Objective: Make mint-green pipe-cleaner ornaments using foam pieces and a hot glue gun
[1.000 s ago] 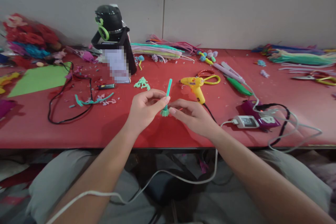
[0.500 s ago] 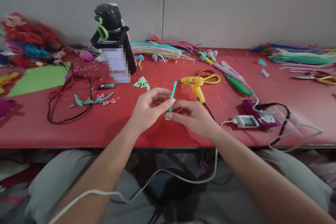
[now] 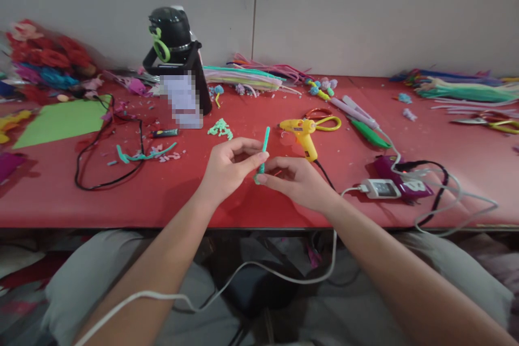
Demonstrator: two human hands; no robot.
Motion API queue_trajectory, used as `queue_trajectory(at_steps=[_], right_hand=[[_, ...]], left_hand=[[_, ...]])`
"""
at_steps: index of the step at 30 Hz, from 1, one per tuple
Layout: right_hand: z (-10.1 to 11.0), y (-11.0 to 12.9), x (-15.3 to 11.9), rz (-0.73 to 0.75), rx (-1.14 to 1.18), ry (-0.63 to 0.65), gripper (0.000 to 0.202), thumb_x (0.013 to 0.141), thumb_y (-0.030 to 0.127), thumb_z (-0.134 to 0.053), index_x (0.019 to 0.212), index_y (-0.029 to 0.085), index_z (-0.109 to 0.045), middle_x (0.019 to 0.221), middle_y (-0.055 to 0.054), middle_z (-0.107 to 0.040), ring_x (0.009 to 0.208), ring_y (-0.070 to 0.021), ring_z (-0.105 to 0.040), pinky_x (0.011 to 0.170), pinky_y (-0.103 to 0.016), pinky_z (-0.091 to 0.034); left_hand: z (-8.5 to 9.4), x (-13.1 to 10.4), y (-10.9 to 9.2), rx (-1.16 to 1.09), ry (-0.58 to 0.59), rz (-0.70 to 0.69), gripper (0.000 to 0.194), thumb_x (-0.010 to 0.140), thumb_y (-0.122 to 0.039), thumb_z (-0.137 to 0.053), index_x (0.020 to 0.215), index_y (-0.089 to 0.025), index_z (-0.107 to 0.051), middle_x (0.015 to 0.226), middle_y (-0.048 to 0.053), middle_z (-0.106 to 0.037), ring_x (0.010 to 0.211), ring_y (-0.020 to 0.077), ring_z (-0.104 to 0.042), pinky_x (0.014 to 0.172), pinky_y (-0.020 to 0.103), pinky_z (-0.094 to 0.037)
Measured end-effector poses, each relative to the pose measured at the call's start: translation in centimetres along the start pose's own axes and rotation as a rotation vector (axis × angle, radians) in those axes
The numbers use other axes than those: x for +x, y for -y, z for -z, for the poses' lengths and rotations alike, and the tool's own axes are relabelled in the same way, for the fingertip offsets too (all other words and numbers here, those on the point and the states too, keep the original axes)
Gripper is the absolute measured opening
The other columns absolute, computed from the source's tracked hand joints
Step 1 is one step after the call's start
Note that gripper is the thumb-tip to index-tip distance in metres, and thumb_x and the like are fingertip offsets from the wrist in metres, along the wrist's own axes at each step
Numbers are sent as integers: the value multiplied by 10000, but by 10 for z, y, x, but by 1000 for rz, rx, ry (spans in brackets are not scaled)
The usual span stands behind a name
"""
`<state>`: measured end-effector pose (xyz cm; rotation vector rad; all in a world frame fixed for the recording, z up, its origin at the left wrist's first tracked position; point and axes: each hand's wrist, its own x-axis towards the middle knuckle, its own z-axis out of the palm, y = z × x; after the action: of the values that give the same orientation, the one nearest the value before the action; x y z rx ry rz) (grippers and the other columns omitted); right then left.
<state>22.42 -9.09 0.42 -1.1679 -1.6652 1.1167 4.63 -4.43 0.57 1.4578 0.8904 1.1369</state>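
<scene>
A teal pipe cleaner (image 3: 266, 139) stands nearly upright between my hands, its lower part coiled and its bottom end pale green. My left hand (image 3: 229, 167) pinches it about midway between thumb and fingers. Lower down, my right hand (image 3: 294, 178) grips the coiled end with thumb and forefinger. Fingertips hide part of the coil. Just beyond my hands lie a yellow glue gun (image 3: 302, 132), to the right, and a little heap of pale green pipe cleaner bits (image 3: 221, 128), to the left.
A black bottle (image 3: 174, 43) stands at the back left. Scissors (image 3: 327, 123), a pink flat iron (image 3: 354, 112) and a purple power strip (image 3: 409, 186) lie to the right. A black cable (image 3: 77, 173) loops at left. Pipe cleaner bundles (image 3: 466, 89) line the back. A white cord (image 3: 243, 265) crosses my lap.
The pipe cleaner's upper end has shifted slightly left and looks straighter. Both hands keep their hold in nearly the same place. The whole view has moved a little.
</scene>
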Motion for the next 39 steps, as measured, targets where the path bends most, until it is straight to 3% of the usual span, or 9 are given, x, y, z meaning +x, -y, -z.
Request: queue_trajectory(at_steps=[9, 15, 22, 31, 39], right_hand=[[2, -4, 0, 9, 41, 52, 231, 937, 402, -685, 872, 189, -748, 880, -37, -782, 837, -176, -704, 771, -311, -523], [5, -2, 0, -2, -45, 3, 424, 985, 536, -584, 786, 182, -707, 758, -20, -709, 697, -153, -616, 656, -299, -466], [11, 1, 1, 2, -44, -11, 364, 922, 543, -677, 922, 187, -759, 887, -50, -771, 816, -187, -680, 742, -318, -509], [2, 0, -2, -31, -79, -59, 336, 799, 517, -815, 796, 190, -735, 821, -27, -749, 732, -160, -625, 689, -314, -466], [0, -2, -2, 2, -124, -40, 360, 889, 528, -729, 782, 186, -755, 760, -28, -729, 674, -143, -584, 649, -296, -435]], left_hand=[[-1, 0, 3, 20, 20, -13, 307, 704, -342, -917, 925, -186, -773, 887, 61, -795, 850, 222, -757, 782, 335, -617], [1, 0, 4, 6, 21, -4, 326, 714, -379, -910, 933, -184, -767, 888, 64, -793, 823, 221, -755, 765, 343, -622], [1, 0, 1, 28, 7, -5, 330, 692, -395, -919, 908, -195, -771, 884, 64, -793, 853, 232, -754, 782, 352, -616], [-1, 0, 1, 34, 14, -1, 327, 663, -360, -938, 890, -197, -767, 867, 57, -784, 833, 227, -745, 761, 342, -612], [-2, 0, 2, 34, 30, -5, 290, 667, -309, -934, 860, -184, -757, 837, 43, -772, 790, 194, -728, 712, 291, -591]])
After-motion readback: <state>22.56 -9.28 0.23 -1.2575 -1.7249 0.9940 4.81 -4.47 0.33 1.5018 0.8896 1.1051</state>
